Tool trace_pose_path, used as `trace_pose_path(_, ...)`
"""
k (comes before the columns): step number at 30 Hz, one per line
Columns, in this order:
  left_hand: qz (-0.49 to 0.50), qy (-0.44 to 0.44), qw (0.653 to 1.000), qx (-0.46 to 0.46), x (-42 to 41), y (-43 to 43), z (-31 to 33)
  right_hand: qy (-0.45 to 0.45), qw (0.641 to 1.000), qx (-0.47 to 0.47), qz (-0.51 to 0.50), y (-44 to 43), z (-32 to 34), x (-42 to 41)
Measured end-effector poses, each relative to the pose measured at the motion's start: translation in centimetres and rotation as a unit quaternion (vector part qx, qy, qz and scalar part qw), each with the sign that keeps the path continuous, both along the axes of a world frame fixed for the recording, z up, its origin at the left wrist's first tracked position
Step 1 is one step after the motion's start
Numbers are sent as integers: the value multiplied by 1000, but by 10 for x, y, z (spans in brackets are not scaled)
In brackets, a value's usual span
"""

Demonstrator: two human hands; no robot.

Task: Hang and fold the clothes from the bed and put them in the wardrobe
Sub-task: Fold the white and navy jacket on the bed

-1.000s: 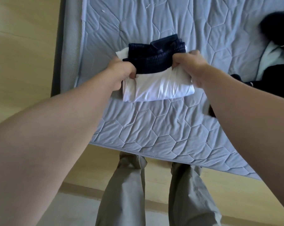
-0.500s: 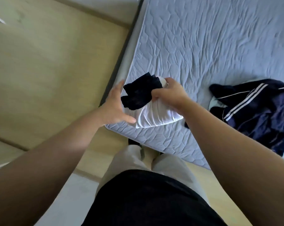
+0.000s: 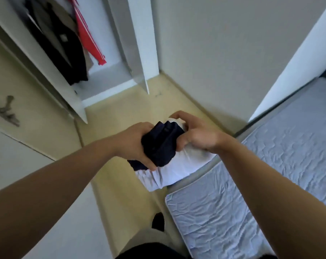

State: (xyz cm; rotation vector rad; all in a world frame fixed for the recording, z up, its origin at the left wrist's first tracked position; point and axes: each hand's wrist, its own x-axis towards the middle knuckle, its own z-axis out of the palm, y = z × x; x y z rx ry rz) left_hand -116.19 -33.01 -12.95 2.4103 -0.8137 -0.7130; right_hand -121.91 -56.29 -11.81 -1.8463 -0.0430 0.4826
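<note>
Off the bed (image 3: pixel 270 174) now, folded stack (image 3: pixel 179 167) lifted before wardrobe (image 3: pixel 106 79), left hand (image 3: pixel 134 144) and right hand (image 3: pixel 197 135), each grip curled round it.

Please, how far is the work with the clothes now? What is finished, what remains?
Done: a black garment and a red white-striped garment hang in the open white wardrobe. In hand: the left hand and right hand grip a folded navy garment stacked on a folded white garment, off the grey quilted mattress. Left: placing this stack in the wardrobe; the mattress is only partly visible.
</note>
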Motion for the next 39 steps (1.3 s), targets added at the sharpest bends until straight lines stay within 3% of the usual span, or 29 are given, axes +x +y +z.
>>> trace_pose_path(6, 108, -74, 991, 24, 46, 99, 20, -79, 986, -96, 109, 86, 33, 91)
trace_pose_path(10, 105, -179, 973, 103, 117, 157, 39, -181, 913, -279, 236, 158, 49, 168)
trace_pose_path(12, 89, -243, 953, 155, 162, 184, 52, -239, 876, -345, 239, 191, 56, 207)
trace_pose_path(16, 80, -333, 919, 196, 254, 236, 82, -293, 846, -409, 175, 239, 68, 287)
trace_pose_path(25, 88, -413, 886, 191, 435, 302, 113, -384, 825, -400, 109, 295, 92, 476)
trace_pose_path(32, 76, -367, 913, 160, 606, 319, 124, -416, 801, -416, 117, 309, 107, 667)
trace_pose_path(39, 114, -432, 866, 226, 794, 337, 185, -435, 775, -436, 141, 337, 169, 882)
